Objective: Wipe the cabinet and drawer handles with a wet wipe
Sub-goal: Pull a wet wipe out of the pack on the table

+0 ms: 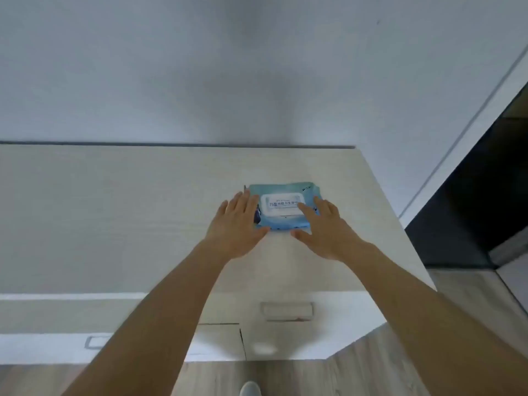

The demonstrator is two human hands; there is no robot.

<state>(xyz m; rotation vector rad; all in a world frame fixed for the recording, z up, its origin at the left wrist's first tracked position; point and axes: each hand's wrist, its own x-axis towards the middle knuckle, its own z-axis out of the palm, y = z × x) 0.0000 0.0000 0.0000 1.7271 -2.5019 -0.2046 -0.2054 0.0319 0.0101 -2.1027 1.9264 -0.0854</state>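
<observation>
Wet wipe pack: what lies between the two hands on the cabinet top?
Head view: the wet wipe pack lies between the left hand and right hand, lid closed.

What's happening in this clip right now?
A person stands at a pale cabinet with both hands on a blue pack of wet wipes lying on its top. The left hand rests on the pack's left side, and the right hand has its fingers on the white lid, which looks closed. No wipe is out yet, and the drawer handle below is untouched.
</observation>
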